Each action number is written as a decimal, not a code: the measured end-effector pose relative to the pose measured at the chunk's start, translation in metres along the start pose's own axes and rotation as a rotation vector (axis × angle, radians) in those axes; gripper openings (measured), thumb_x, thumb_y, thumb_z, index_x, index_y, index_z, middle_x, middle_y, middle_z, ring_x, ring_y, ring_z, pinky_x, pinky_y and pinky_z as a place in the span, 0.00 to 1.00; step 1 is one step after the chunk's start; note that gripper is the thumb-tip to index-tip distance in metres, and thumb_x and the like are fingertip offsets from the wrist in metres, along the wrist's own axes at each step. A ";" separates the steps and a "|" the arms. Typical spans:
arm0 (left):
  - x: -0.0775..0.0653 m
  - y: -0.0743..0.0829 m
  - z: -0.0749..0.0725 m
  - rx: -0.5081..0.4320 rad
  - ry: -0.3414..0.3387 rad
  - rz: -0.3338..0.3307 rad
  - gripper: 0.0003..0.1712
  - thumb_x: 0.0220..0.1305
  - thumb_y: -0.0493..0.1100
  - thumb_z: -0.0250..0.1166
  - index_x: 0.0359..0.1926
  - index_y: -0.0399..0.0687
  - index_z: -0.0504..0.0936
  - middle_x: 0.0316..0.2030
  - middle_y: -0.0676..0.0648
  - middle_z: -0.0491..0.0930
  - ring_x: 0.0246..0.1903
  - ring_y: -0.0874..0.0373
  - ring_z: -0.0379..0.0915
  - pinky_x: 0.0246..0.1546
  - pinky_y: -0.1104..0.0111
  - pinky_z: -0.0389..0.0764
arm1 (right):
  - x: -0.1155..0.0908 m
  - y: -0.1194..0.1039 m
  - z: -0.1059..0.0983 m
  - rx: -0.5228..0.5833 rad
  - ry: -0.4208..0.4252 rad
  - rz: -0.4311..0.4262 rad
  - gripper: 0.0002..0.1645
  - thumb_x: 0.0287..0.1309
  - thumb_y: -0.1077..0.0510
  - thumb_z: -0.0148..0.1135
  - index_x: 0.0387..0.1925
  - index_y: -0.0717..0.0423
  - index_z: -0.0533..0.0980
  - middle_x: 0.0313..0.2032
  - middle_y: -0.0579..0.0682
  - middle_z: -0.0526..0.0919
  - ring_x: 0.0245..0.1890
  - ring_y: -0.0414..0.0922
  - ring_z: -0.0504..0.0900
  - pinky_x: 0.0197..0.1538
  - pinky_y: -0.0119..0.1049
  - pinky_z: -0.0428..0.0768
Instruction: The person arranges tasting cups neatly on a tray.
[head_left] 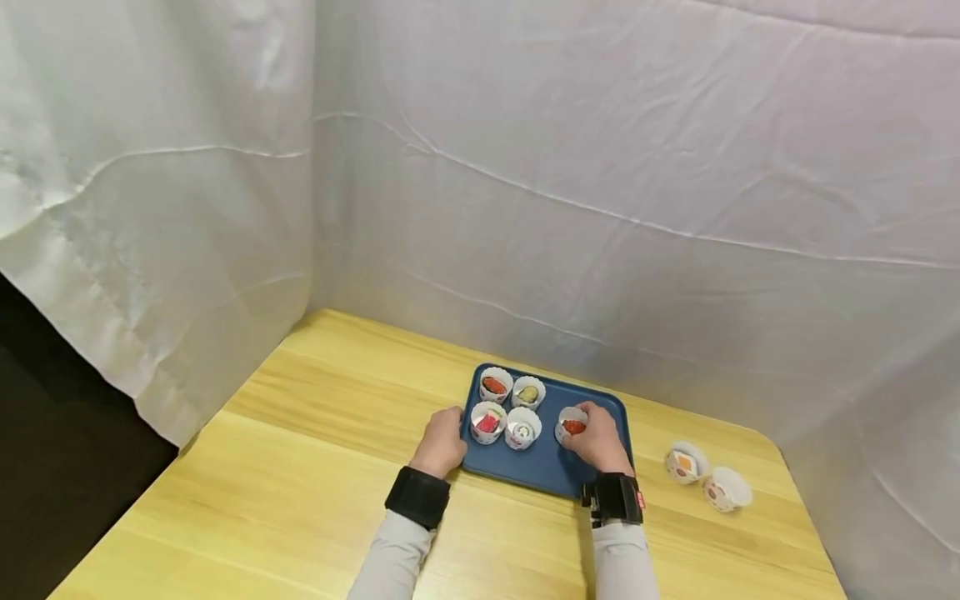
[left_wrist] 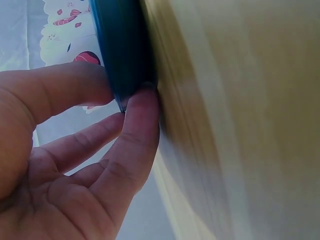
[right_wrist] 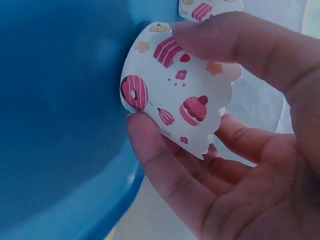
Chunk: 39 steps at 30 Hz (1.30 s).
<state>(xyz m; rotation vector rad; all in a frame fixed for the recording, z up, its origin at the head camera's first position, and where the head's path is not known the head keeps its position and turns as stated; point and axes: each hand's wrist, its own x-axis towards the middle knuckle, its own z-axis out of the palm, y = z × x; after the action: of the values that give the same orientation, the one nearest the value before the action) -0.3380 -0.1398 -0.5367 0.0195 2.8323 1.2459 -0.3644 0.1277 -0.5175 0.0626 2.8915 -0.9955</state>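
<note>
A blue tray (head_left: 551, 462) lies on the table. My left hand (head_left: 441, 442) pinches its left edge, with the thumb over the rim (left_wrist: 111, 55) and a finger beneath. Toward the tray's right side, my right hand (head_left: 602, 437) holds a white paper cup (right_wrist: 165, 85) printed with cakes and a donut, its thumb and fingers on opposite sides. Red-topped food, looking like sushi, shows inside that cup. Several similar cups stand grouped on the tray's left: one with red-topped food (head_left: 494, 385), one with yellowish food (head_left: 527, 394), one with pink-red food (head_left: 487, 423), one with a white roll (head_left: 522, 432).
Right of the tray, two more paper cups stand on the wooden table (head_left: 300, 475). One cup (head_left: 682, 475) has white and orange food in it; the contents of the other cup (head_left: 720, 497) are hard to see. White curtains (head_left: 600, 208) hang behind and beside the table.
</note>
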 end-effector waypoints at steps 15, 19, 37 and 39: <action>-0.001 0.002 0.003 0.001 0.009 0.004 0.22 0.55 0.21 0.63 0.54 0.27 0.79 0.48 0.33 0.83 0.49 0.43 0.81 0.54 0.51 0.81 | 0.036 -0.013 0.015 0.028 0.008 0.015 0.39 0.53 0.64 0.73 0.65 0.71 0.68 0.57 0.71 0.75 0.53 0.63 0.78 0.55 0.57 0.80; -0.001 0.004 0.002 0.000 0.012 0.007 0.22 0.55 0.21 0.63 0.53 0.27 0.79 0.48 0.33 0.83 0.48 0.43 0.81 0.53 0.51 0.82 | 0.041 -0.015 0.016 0.032 0.018 0.012 0.42 0.53 0.65 0.72 0.68 0.72 0.66 0.59 0.73 0.73 0.55 0.65 0.76 0.57 0.59 0.79; 0.005 -0.001 -0.004 0.045 -0.028 0.022 0.21 0.55 0.22 0.64 0.53 0.26 0.78 0.47 0.32 0.83 0.47 0.42 0.80 0.54 0.50 0.81 | 0.019 -0.003 -0.001 0.097 0.033 0.001 0.47 0.57 0.64 0.71 0.74 0.69 0.59 0.69 0.72 0.65 0.68 0.67 0.66 0.63 0.61 0.73; 0.008 -0.004 -0.006 0.050 -0.035 0.031 0.21 0.55 0.22 0.64 0.53 0.26 0.78 0.47 0.32 0.83 0.46 0.43 0.80 0.54 0.50 0.81 | 0.015 -0.002 -0.005 0.097 0.047 -0.007 0.46 0.57 0.65 0.71 0.73 0.69 0.60 0.69 0.72 0.66 0.68 0.68 0.66 0.64 0.61 0.73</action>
<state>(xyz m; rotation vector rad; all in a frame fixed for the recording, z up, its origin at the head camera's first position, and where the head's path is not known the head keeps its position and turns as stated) -0.3463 -0.1466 -0.5353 0.0868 2.8434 1.1679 -0.3796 0.1290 -0.5139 0.0833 2.8854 -1.1501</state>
